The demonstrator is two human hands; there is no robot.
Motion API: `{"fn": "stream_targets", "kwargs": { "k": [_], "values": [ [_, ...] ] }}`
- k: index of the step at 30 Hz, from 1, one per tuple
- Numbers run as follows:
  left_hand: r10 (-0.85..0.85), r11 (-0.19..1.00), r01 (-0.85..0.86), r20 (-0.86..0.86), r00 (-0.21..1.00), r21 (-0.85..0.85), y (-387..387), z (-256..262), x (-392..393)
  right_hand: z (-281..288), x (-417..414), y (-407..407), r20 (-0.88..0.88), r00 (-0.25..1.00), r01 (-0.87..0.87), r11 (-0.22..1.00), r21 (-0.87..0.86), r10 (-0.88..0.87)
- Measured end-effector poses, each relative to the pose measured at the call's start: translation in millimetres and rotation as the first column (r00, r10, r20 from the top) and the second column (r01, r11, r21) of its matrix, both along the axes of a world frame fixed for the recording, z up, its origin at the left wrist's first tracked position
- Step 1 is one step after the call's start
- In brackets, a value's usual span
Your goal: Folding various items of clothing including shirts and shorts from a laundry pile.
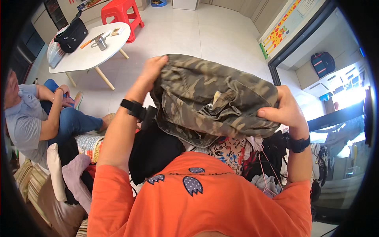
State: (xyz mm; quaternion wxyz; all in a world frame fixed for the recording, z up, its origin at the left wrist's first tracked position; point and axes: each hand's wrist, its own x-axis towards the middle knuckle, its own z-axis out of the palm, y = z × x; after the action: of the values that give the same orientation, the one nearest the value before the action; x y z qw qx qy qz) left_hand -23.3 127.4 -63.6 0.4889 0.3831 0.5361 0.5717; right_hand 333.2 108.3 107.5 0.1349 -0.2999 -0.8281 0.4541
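A camouflage-print garment [189, 91] is stretched between my two hands in front of my chest; which kind of garment it is I cannot tell. My left hand [152, 69] grips its upper left corner. At its right end, my right hand [281, 108] holds on with the thumb laid over the near side. Loose cloth and a pale label [217, 96] show in the folds at its middle. Below it lie a black garment [155, 151] and a floral-print cloth [226, 152], both partly hidden by the camouflage garment and my orange shirt.
A seated person [32, 112] is at the left, near a white oval table [80, 60] with a black bag [72, 34] and a metal mug [101, 43]. Behind the table stands a red plastic stool [121, 11]. Pink hangers [262, 166] lie among clothes at right, beside a glass door [340, 166].
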Motion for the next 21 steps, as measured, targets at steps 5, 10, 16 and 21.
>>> {"fn": "stream_targets", "kwargs": {
  "k": [5, 10, 16, 21],
  "values": [
    [0.077, 0.996, -0.067, 0.199, 0.977, -0.053, -9.3, -4.3, -45.8, -27.5, 36.2, 27.4, -0.096, 0.941, 0.320, 0.946, -0.045, -0.323],
    [0.151, 0.984, -0.131, 0.172, 0.973, -0.122, -18.1, -8.4, -52.6, -49.7, 42.6, 43.8, -0.166, 0.881, 0.418, 0.893, -0.166, -0.443],
    [0.211, 0.971, -0.154, 0.350, 0.913, -0.181, -22.8, -10.3, -64.0, -66.8, 78.1, 68.5, -0.112, 0.793, 0.580, 0.798, -0.166, -0.599],
    [0.183, 0.972, -0.051, 0.608, 0.773, -0.228, -29.4, -22.3, -85.9, -84.9, 105.9, 85.8, -0.088, 0.738, 0.651, 0.741, -0.165, -0.669]
  ]
}}
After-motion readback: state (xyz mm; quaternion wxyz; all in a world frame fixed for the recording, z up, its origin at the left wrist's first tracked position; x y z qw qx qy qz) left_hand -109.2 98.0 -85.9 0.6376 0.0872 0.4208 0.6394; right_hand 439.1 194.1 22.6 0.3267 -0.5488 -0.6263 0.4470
